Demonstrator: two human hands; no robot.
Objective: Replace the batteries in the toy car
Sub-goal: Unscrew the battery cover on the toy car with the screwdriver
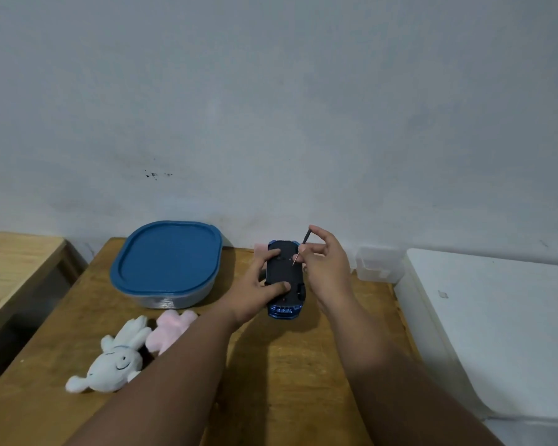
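A blue toy car (pixel 285 312) lies upside down on the wooden table (pixel 290 375), its dark underside facing up. My left hand (pixel 255 292) grips the car from the left, thumb on the underside near the front and fingers over its far half. My right hand (pixel 327 263) pinches a thin screwdriver (pixel 302 246) with a dark handle. The tool is tilted, and its metal tip touches the underside near the car's far end. No batteries are visible.
A container with a blue lid (pixel 168 262) stands at the back left of the table. A white plush rabbit (pixel 113 362) and a pink plush (pixel 171 329) lie at the front left. A small clear plastic box (pixel 379 263) sits at the back right, beside a white surface (pixel 496 333).
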